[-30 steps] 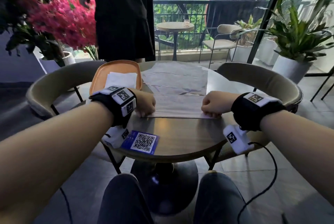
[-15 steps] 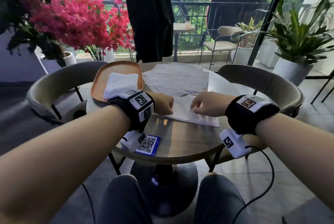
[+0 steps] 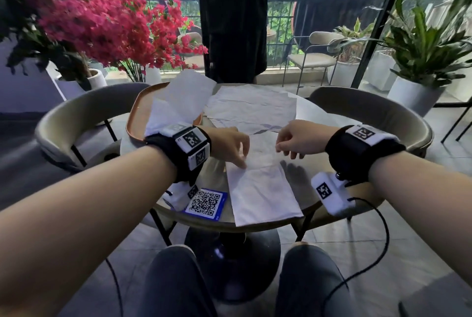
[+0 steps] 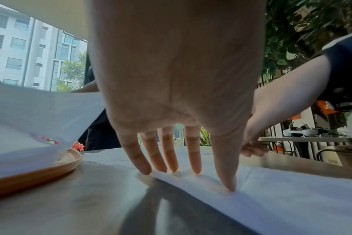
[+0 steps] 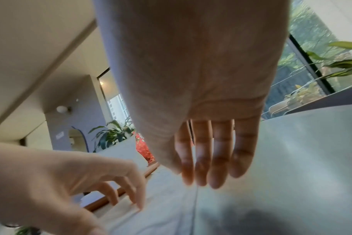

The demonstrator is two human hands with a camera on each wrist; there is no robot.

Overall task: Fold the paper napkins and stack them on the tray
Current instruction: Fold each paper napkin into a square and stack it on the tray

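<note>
The left hand (image 3: pixel 229 146) is pressing straight fingertips (image 4: pixel 228 186) onto the folded napkin (image 3: pixel 263 189), grasping nothing, while the right hand (image 3: pixel 296 139) is hovering just above the napkin's far end with loose, relaxed fingers (image 5: pixel 217 171), and no paper is showing between them. Working down from the biggest thing, the round table (image 3: pixel 301 176) is carrying everything, and its near edge is the first worry: the long napkin is lying in front of the person with its near end sitting right at, perhaps slightly over, that edge, so a careless drag toward the body is likely to send it sliding off. Behind it, unfolded napkins (image 3: pixel 250 109) are lying spread and overlapping, touching the one in hand, so pulling or lifting it could be dragging a neighbour along. The orange tray (image 3: pixel 136 117) on the left is holding a loose white pile (image 3: pixel 178 102) whose top sheet is standing up off the rest; the open balcony behind suggests a draught, and a gust or a brush from the left wrist could be flipping that sheet out. Smallest of all, the blue QR card (image 3: pixel 207 203) beside the napkin could be getting nudged. With only fingertips pinning thin paper, a crooked crease or a tear seems the likeliest slip.
</note>
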